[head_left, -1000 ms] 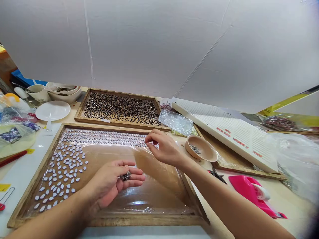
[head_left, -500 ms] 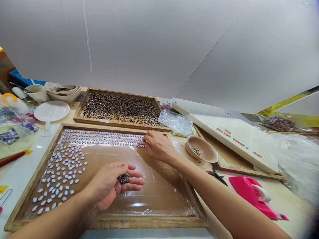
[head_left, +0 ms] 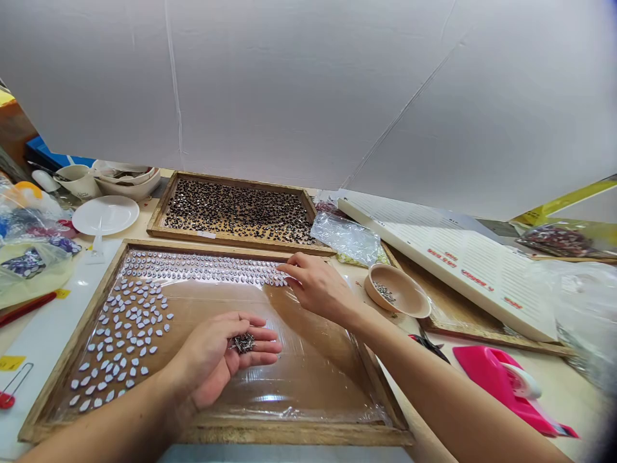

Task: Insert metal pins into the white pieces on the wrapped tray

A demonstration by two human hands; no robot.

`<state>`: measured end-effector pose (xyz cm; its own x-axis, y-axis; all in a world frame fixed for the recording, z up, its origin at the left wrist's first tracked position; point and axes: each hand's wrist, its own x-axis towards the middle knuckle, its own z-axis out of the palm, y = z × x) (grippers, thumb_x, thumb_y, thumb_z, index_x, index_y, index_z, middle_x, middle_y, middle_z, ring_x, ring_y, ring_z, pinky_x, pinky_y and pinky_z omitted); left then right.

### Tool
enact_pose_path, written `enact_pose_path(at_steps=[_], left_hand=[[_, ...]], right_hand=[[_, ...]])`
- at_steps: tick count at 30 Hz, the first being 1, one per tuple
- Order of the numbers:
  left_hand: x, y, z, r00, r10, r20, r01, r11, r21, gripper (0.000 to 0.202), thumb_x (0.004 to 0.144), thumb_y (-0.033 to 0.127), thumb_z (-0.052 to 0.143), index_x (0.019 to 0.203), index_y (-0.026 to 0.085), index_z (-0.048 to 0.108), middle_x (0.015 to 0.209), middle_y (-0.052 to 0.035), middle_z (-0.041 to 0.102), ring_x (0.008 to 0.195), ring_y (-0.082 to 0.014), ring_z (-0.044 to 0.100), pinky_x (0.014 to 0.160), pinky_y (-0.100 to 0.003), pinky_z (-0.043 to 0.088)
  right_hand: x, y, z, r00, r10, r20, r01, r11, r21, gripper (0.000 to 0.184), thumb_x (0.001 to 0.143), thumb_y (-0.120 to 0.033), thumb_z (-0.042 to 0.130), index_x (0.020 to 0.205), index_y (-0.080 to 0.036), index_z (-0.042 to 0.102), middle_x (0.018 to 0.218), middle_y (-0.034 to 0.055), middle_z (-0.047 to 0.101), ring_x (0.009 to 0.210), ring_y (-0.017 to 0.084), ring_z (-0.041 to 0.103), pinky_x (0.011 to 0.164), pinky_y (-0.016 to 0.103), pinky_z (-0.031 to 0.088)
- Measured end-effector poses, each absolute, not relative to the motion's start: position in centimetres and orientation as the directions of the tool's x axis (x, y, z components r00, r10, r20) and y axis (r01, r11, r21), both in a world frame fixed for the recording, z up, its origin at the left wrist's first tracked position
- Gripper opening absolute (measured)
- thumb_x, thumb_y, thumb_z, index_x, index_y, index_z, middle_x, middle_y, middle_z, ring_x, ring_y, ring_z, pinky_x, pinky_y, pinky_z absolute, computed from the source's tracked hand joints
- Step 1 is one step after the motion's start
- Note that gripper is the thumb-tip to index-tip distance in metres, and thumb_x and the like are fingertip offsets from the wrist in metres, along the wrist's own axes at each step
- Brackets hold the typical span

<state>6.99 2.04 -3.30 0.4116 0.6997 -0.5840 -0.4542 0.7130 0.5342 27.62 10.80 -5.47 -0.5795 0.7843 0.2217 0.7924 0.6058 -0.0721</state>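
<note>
My left hand [head_left: 219, 352] lies palm up over the near wooden tray [head_left: 62, 366], fingers loosely cupped round a small heap of metal pieces [head_left: 242, 342]. My right hand [head_left: 315, 286] reaches to the tray's far right, fingertips pinched at the end of the neat rows of pale stones [head_left: 202, 268] on the clear film. Whether it holds a piece is hidden. Loose pale stones [head_left: 123, 334] are scattered over the tray's left half.
A second wooden tray [head_left: 159, 215] of dark beads stands behind. A tan bowl [head_left: 409, 302] with metal pieces, scissors [head_left: 431, 345], a pink tape dispenser [head_left: 506, 389] and a white board [head_left: 453, 260] are at right. White plate [head_left: 103, 215], cups and plastic bags are at left.
My right hand came down from above the film to the end of the stone rows and stays there. The left hand has hardly moved.
</note>
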Motion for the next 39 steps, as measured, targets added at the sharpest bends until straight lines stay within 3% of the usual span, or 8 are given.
enact_pose_path(at_steps=[3,6,8,14,21,29,35,39], left_hand=[[7.0,2.2,-3.2,0.414,0.691,-0.592,-0.498,0.717,0.488,0.018,0.081,0.016,0.046,0.087,0.004,0.059,0.085,-0.0171,0.066,0.081,-0.0254,0.065,0.083,-0.039,0.048],[7.0,2.3,-3.1,0.427,0.708,-0.563,-0.548,0.698,0.462,0.024,0.084,0.019,0.042,0.086,0.004,0.060,0.084,-0.0154,0.065,0.079,-0.0228,0.065,0.081,-0.038,0.049],[7.0,2.3,-3.0,0.412,0.735,-0.538,-0.586,0.666,0.461,0.026,0.086,0.019,0.039,0.085,0.004,0.061,0.081,-0.0124,0.064,0.074,-0.0184,0.063,0.074,-0.035,0.051],[7.0,2.2,-2.9,0.363,0.734,-0.575,-0.633,0.646,0.426,0.030,0.089,0.018,0.036,0.074,0.007,0.061,0.070,-0.0064,0.059,0.059,-0.0097,0.054,0.055,-0.022,0.047],[7.1,2.2,-3.0,0.361,0.743,-0.563,-0.638,0.638,0.433,0.026,0.087,0.017,0.040,0.077,0.008,0.062,0.075,-0.0074,0.062,0.067,-0.0121,0.057,0.063,-0.026,0.050],[7.0,2.1,-3.3,0.443,0.756,-0.482,-0.515,0.655,0.553,0.017,0.082,0.016,0.049,0.085,0.007,0.064,0.087,-0.0112,0.065,0.078,-0.0172,0.062,0.077,-0.034,0.049],[7.0,2.0,-3.1,0.494,0.714,-0.496,-0.418,0.695,0.585,0.011,0.079,0.019,0.057,0.080,0.008,0.061,0.077,-0.0088,0.064,0.070,-0.0145,0.062,0.071,-0.029,0.050],[7.1,1.8,-3.3,0.535,0.666,-0.520,-0.346,0.734,0.584,0.011,0.078,0.020,0.057,0.074,0.009,0.059,0.075,-0.0089,0.064,0.063,-0.0118,0.061,0.067,-0.026,0.049]], right_hand=[[26.4,9.0,-4.1,-0.584,0.744,0.325,0.711,0.662,-0.236,0.021,0.082,-0.012,0.045,0.092,-0.015,0.063,0.086,0.0083,0.056,0.074,0.016,0.051,0.065,0.027,0.038],[24.4,6.7,-2.8,-0.656,0.693,0.298,0.569,0.714,-0.409,0.019,0.082,-0.012,0.044,0.083,-0.015,0.063,0.080,0.0065,0.055,0.071,0.014,0.050,0.061,0.025,0.039],[23.2,5.6,-2.3,-0.702,0.661,0.267,0.510,0.727,-0.459,0.020,0.082,-0.011,0.044,0.086,-0.016,0.063,0.077,0.0052,0.054,0.068,0.013,0.047,0.059,0.024,0.038],[21.9,4.7,-2.1,-0.720,0.654,0.233,0.514,0.728,-0.453,0.014,0.080,-0.012,0.048,0.083,-0.015,0.062,0.076,0.0046,0.052,0.068,0.013,0.044,0.058,0.025,0.036],[21.8,4.7,-2.4,-0.719,0.660,0.217,0.546,0.730,-0.412,0.020,0.079,-0.010,0.045,0.089,-0.015,0.062,0.077,0.0049,0.053,0.069,0.014,0.045,0.059,0.026,0.036],[22.5,5.3,-3.5,-0.625,0.718,0.306,0.535,0.679,-0.503,0.017,0.080,-0.009,0.044,0.080,-0.016,0.060,0.076,0.0039,0.055,0.068,0.013,0.049,0.059,0.024,0.039],[22.8,4.5,-3.2,-0.578,0.736,0.352,0.508,0.662,-0.551,0.015,0.083,-0.012,0.044,0.081,-0.015,0.059,0.076,0.0046,0.054,0.069,0.013,0.049,0.060,0.026,0.040],[23.1,3.3,-3.1,-0.555,0.786,0.273,0.484,0.572,-0.662,0.012,0.081,-0.009,0.046,0.083,-0.017,0.055,0.082,0.0040,0.052,0.074,0.013,0.049,0.064,0.026,0.042]])
